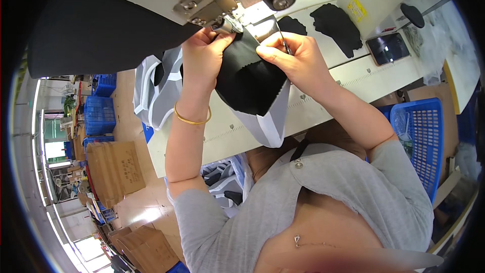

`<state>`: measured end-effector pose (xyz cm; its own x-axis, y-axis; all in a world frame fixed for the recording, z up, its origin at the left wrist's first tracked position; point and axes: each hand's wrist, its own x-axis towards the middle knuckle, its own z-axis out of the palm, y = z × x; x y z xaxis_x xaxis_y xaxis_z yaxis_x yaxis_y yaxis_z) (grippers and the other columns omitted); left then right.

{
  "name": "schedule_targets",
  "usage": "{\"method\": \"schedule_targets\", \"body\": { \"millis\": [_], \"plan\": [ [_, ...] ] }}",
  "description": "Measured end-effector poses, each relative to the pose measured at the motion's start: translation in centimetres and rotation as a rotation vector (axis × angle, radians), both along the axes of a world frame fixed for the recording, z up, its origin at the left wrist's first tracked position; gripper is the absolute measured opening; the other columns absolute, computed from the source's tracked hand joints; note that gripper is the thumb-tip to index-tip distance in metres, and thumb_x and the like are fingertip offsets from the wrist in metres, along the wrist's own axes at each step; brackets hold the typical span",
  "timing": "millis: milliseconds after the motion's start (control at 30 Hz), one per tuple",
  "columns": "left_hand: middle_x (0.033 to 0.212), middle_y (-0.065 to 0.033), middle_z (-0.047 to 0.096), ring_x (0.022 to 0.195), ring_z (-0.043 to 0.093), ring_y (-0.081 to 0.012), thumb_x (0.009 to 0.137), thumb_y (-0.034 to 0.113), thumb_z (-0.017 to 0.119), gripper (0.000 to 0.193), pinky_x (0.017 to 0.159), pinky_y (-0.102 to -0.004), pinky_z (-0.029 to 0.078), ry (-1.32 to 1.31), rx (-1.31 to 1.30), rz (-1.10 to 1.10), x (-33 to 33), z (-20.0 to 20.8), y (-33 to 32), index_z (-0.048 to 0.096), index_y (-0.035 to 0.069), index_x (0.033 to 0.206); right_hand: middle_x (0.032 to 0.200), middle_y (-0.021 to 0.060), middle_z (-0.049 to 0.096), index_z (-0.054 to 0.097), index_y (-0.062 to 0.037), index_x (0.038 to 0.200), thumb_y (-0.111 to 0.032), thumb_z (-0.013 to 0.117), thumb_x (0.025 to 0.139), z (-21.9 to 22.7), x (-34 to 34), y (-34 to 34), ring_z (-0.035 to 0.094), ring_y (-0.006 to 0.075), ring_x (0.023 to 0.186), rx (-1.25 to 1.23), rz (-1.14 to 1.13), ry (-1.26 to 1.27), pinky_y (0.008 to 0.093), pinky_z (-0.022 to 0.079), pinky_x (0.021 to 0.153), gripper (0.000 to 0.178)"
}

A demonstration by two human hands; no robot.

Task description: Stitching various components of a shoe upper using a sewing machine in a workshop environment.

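My left hand is closed at the left edge of a black fabric piece, thumb and fingers pinching it right beside the presser foot of a sewing machine. On the right, my right hand pinches the same piece near its upper right edge. A slim dark metal tool shows by the right fingers; its kind is hard to make out. The black piece has zigzag-cut edges and hangs toward me over the table edge. Beneath it, light grey fabric with a white band shows.
Black fabric pieces and a phone lie on the white machine table. Grey-and-white fabric hangs at the left. A blue basket stands at my right, a bag of cut pieces below. Cardboard boxes stand on the floor.
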<state>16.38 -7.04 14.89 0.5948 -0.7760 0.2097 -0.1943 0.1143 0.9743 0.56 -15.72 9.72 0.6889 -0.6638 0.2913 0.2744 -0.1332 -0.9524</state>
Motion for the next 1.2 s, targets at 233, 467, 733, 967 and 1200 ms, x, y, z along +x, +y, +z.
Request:
{"method": "schedule_targets", "body": {
  "millis": [233, 467, 733, 967, 1200],
  "plan": [
    [0.093, -0.0122, 0.071, 0.082, 0.067, -0.0222, 0.081, 0.004, 0.072, 0.02, 0.078, -0.0342, 0.05, -0.682, 0.078, 0.194, 0.6, -1.5, 0.6, 0.066, -0.003, 0.099, 0.06, 0.0006, 0.053, 0.061, 0.0025, 0.079, -0.017, 0.067, 0.089, 0.5, 0.3, 0.9, 0.042, 0.0052, 0.059, 0.0, -0.038, 0.016, 0.0264, 0.039, 0.054, 0.022],
    [0.104, -0.0095, 0.064, 0.096, 0.063, -0.027, 0.076, 0.009, 0.077, 0.028, 0.082, -0.0384, 0.05, -1.595, -0.182, 0.161, -2.4, -0.4, 4.4, 0.07, 0.004, 0.102, 0.058, 0.0043, 0.047, 0.054, 0.0023, 0.074, -0.016, 0.067, 0.089, -0.1, 0.2, 0.9, 0.04, 0.0082, 0.057, -0.033, -0.054, 0.028, 0.0283, 0.038, 0.053, 0.027],
    [0.098, -0.0091, 0.063, 0.092, 0.063, -0.0267, 0.066, 0.0, 0.07, 0.033, 0.08, -0.0392, 0.052, -1.568, -0.227, 0.039, -2.5, -1.3, 3.4, 0.07, -0.001, 0.099, 0.075, 0.0, 0.064, 0.069, 0.0027, 0.1, -0.013, 0.069, 0.088, -0.1, -1.7, 1.6, 0.051, 0.0032, 0.067, 0.078, 0.04, 0.041, 0.0217, 0.042, 0.06, 0.02],
    [0.097, -0.0075, 0.065, 0.088, 0.063, -0.0255, 0.073, -0.003, 0.073, 0.024, 0.077, -0.0365, 0.049, -1.553, -0.152, 0.006, -2.9, -0.4, 3.6, 0.071, 0.001, 0.097, 0.078, 0.0014, 0.066, 0.07, 0.0029, 0.105, -0.014, 0.069, 0.088, -0.5, -2.4, 1.7, 0.053, 0.0045, 0.071, 0.036, 0.049, 0.055, 0.0236, 0.044, 0.063, 0.023],
    [0.095, -0.0059, 0.065, 0.086, 0.063, -0.0229, 0.072, 0.0, 0.076, 0.024, 0.077, -0.0357, 0.049, -1.712, -0.203, 0.075, -3.0, -1.1, 3.4, 0.071, 0.001, 0.095, 0.078, 0.0015, 0.067, 0.069, 0.0031, 0.104, -0.014, 0.068, 0.089, 0.1, -2.8, 2.0, 0.053, 0.0047, 0.071, 0.022, 0.039, 0.074, 0.0237, 0.045, 0.064, 0.023]
  ]
}}
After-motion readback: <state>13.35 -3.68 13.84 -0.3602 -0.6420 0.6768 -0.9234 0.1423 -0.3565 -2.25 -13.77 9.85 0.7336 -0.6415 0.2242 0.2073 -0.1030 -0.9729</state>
